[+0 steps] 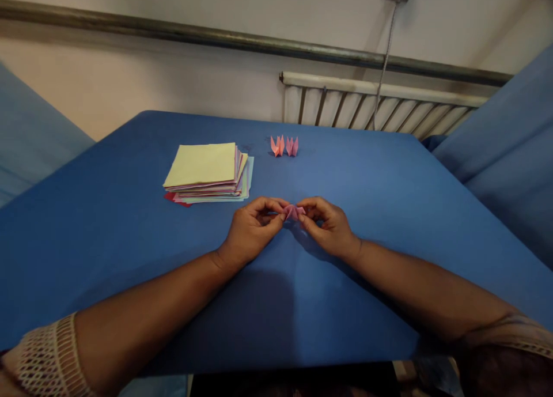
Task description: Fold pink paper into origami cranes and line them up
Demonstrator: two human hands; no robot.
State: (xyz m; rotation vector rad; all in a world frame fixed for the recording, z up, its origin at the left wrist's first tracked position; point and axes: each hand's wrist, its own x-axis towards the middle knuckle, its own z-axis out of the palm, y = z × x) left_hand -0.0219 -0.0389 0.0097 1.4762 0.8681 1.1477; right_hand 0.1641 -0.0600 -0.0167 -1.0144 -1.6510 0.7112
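A small pink-purple folded origami piece [294, 213] is held between my two hands, a little above the blue table. My left hand [256, 227] pinches its left end between thumb and fingers. On the other side, my right hand [326, 224] grips the right end the same way. Pleated points show in the gap between my fingertips; the ends are covered by them. Farther back stand two similar folded pieces, an orange-pink one [277, 147] and a pink-purple one [292, 147], side by side.
A stack of coloured paper sheets [201, 163], yellow on top, lies at the left of the blue table [380, 195]. Behind the table are a radiator [349, 103], a metal pipe [216, 38] and a hanging cord [386, 57]. Blue curtains [514, 149] flank both sides.
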